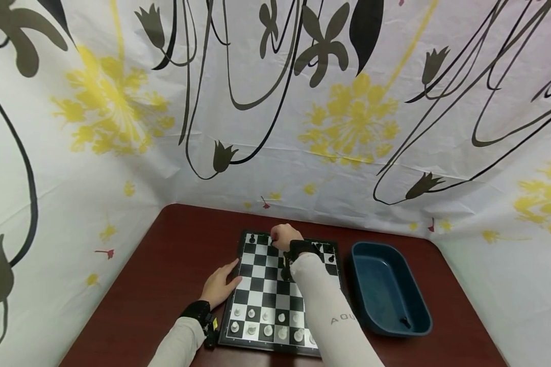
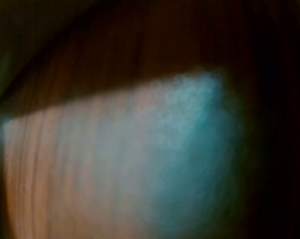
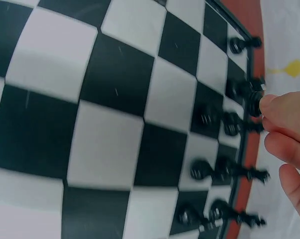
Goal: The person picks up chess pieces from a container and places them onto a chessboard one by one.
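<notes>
a black chess piece (image 3: 253,95) stands upright in the far row of the chessboard (image 1: 261,285), and the right hand (image 1: 284,237) is reached over it, its fingertips (image 3: 282,110) closed on its top. the left hand (image 1: 220,285) lies flat and open at the board's left edge, much farther off. the pinch is shown only by the right wrist view; the left wrist view is blurred. a blue tray (image 1: 390,295) sits right of the board.
</notes>
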A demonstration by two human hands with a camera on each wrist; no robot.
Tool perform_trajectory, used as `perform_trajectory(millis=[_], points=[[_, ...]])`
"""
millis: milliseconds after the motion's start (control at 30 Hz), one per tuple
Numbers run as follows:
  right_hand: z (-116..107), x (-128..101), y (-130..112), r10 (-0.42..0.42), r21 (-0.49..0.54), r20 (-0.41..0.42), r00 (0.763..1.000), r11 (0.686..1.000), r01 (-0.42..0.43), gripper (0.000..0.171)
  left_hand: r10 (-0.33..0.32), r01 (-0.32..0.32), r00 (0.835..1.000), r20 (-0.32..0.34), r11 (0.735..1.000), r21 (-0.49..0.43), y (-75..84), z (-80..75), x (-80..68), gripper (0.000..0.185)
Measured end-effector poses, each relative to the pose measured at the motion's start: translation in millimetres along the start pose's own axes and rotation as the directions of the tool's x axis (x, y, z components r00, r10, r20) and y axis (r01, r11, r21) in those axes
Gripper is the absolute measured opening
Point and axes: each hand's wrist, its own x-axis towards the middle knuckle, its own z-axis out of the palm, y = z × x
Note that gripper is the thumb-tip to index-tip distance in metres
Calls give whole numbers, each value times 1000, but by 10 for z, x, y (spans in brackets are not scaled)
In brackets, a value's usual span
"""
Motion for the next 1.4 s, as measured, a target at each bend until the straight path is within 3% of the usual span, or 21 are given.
perform_trajectory(millis=[300, 733, 1000, 1200, 1400], points=[[142, 48, -128, -10, 1, -7, 1000, 1000, 10, 7, 10, -10, 1000, -1, 1000, -6, 39, 5, 6, 56], [332, 31, -58, -4, 34, 6, 1000, 999, 4, 5, 30, -30, 1000, -4, 999, -13, 61, 87, -40, 55], [375, 85, -72, -13, -10, 20, 1000, 1000, 13, 8, 44, -43, 999, -22, 999, 2, 20, 69, -39, 55], [250, 104, -58, -67, -15, -54, 996, 998, 67, 3, 27, -27, 999, -31, 1000, 15, 26, 4, -37, 55], [-41, -59, 113, 4, -2, -78, 997, 1000, -4, 5, 8, -8, 1000, -20, 1000, 12, 51, -14, -40, 57]])
